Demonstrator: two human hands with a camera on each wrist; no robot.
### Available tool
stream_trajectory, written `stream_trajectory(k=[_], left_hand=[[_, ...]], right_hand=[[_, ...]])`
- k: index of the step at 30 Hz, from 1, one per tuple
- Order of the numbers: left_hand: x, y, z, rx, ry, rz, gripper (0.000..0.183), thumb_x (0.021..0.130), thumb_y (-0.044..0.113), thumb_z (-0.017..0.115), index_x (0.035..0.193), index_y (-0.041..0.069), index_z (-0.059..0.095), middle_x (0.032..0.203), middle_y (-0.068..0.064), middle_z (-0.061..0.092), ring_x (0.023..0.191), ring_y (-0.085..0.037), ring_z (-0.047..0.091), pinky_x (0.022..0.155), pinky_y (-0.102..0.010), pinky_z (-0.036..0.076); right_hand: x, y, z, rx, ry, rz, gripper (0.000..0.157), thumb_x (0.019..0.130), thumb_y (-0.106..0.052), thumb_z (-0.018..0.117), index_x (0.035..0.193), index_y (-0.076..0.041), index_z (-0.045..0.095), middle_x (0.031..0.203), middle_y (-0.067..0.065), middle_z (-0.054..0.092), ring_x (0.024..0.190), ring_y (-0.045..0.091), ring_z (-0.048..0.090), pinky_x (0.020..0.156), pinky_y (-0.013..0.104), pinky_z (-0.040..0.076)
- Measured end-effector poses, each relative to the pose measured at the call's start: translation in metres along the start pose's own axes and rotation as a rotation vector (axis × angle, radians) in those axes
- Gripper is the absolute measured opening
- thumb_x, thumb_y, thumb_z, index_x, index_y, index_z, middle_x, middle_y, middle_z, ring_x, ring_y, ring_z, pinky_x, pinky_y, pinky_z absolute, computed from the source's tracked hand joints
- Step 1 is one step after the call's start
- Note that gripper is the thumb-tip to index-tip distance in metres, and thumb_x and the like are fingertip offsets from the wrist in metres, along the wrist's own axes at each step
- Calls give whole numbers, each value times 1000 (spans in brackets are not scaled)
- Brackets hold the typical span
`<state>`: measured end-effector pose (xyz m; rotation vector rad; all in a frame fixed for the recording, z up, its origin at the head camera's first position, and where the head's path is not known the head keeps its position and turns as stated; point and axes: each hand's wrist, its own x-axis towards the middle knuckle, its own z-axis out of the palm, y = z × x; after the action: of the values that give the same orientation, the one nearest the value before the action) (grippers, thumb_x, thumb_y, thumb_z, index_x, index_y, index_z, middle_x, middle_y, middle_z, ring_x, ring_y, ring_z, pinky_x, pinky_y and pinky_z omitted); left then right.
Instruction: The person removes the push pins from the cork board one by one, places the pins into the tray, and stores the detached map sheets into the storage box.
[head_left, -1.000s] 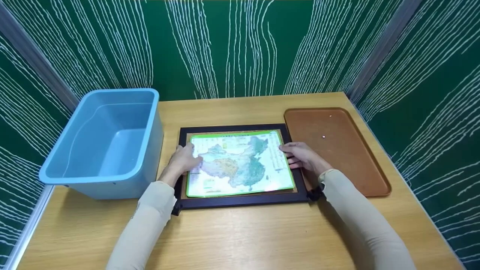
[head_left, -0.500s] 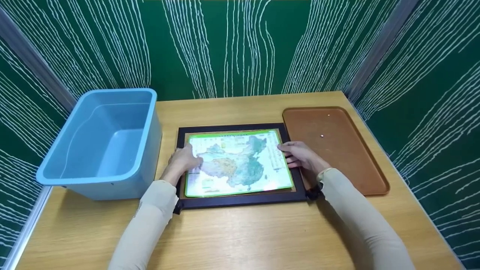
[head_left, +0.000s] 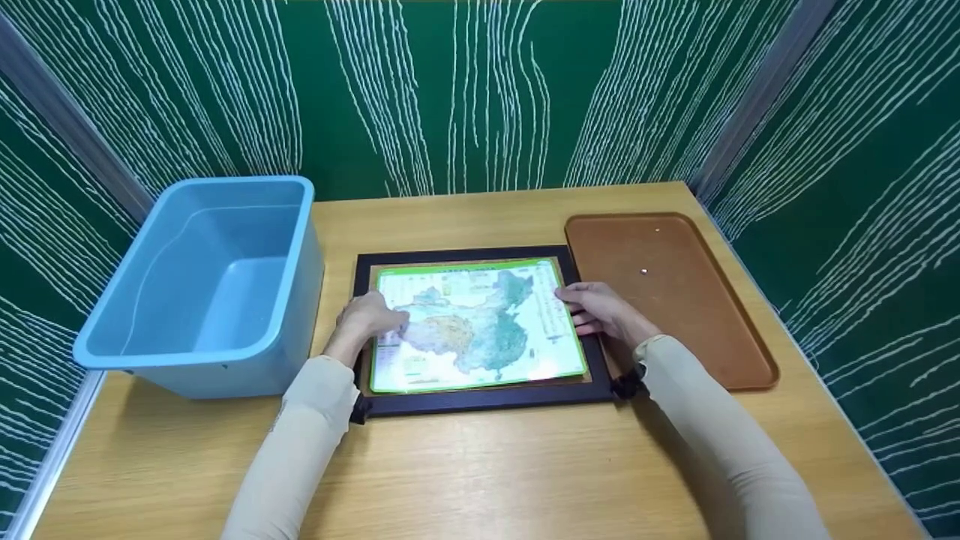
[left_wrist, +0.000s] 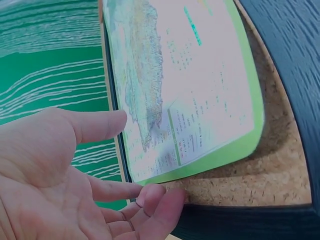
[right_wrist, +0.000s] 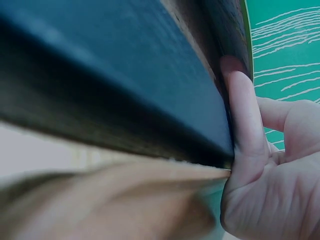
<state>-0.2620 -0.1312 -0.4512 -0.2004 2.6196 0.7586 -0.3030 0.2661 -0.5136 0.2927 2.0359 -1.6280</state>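
Note:
A laminated map sheet [head_left: 465, 322] with a green border lies over a cork board [left_wrist: 285, 150] set in a dark frame [head_left: 480, 406]. My left hand [head_left: 369, 315] is at the map's left edge, thumb stretched over the sheet. In the left wrist view the left fingertips [left_wrist: 160, 195] are right at the green border and the frame, loosely bent, with the thumb held apart from them. My right hand [head_left: 606, 309] pinches the map's right edge; in the right wrist view a finger [right_wrist: 242, 100] reaches under the sheet while the thumb is on its other side.
A blue plastic bin [head_left: 296, 315] stands on the left of the wooden table [head_left: 480, 472]. On the right, a brown tray [head_left: 697, 322] holds a few tiny bright specks and lies against the frame. Green walls with white streaks [head_left: 487, 97] enclose the back and sides.
The left hand and wrist have shifted slightly to the right, the thumb reaching a little farther over the map. The right hand and map stay almost where they were.

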Motion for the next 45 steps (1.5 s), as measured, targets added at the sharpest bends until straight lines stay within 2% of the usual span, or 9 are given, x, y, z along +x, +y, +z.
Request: stream_trajectory(k=[9, 16, 19, 21, 23, 26, 30, 33, 45], left_hand=[[-3, -4, -3, -131, -53, -49, 47, 96, 36, 64, 123, -2, 56, 104, -15, 58, 91, -29, 57, 71, -36, 47], [-1, -3, -4, -138, -55, -49, 43, 96, 37, 65, 116, -1, 58, 95, -13, 55, 83, -27, 55, 64, -34, 43], [0, -4, -3, -163, -56, -56, 50, 95, 36, 65, 127, -3, 55, 105, -17, 56, 85, -29, 57, 65, -35, 46], [1, -7, -3, -175, -50, -39, 66, 95, 34, 65, 143, -6, 44, 126, -26, 53, 100, -33, 57, 77, -40, 51], [1, -9, -4, -190, -49, -14, 81, 95, 33, 63, 155, -7, 26, 147, -32, 37, 120, -39, 50, 91, -46, 50], [1, -11, -4, -213, -52, 7, 94, 96, 33, 62, 160, -3, 4, 160, -32, 17, 129, -41, 42, 97, -51, 49], [1, -10, -6, -247, -78, -8, 94, 98, 35, 61, 162, 3, -1, 150, -26, 36, 110, -34, 54, 78, -47, 54], [1, -9, -6, -255, -88, -17, 94, 99, 35, 62, 162, 6, -1, 139, -22, 47, 103, -31, 56, 74, -44, 53], [1, -15, 0, -327, -150, 25, 104, 97, 35, 66, 160, 11, -12, 110, -19, 60, 84, -27, 67, 62, -39, 55]], right_hand=[[-1, -1, 2, -14, 2, 10, 41, 98, -37, 68, 128, -10, 61, 91, 1, 62, 59, 8, 61, 54, 25, 56], [-2, -1, 1, -27, 16, 5, 41, 98, -39, 67, 126, -10, 62, 92, 2, 63, 61, 10, 64, 55, 25, 57], [-2, 0, 1, -24, 17, 7, 42, 98, -39, 68, 127, -9, 62, 92, 2, 61, 61, 10, 63, 56, 25, 57], [-2, -1, 1, -20, 11, 6, 43, 98, -39, 68, 129, -9, 61, 91, 2, 60, 60, 10, 62, 56, 25, 57], [-2, -1, 1, -12, 7, 4, 44, 99, -38, 67, 131, -9, 60, 90, 2, 59, 58, 9, 61, 56, 25, 57], [-3, -1, 1, -7, 6, -4, 45, 99, -37, 67, 132, -8, 59, 89, 1, 59, 57, 9, 61, 57, 25, 57], [-3, 0, 1, -6, 9, -8, 44, 99, -38, 67, 131, -8, 60, 89, 1, 61, 58, 10, 63, 58, 26, 58], [-3, -1, 0, 1, 12, -7, 42, 99, -37, 67, 129, -8, 61, 88, 1, 61, 58, 10, 63, 58, 26, 58], [-3, 0, 1, 10, 7, 1, 43, 99, -38, 67, 129, -9, 60, 92, 3, 61, 60, 11, 64, 57, 26, 58]])
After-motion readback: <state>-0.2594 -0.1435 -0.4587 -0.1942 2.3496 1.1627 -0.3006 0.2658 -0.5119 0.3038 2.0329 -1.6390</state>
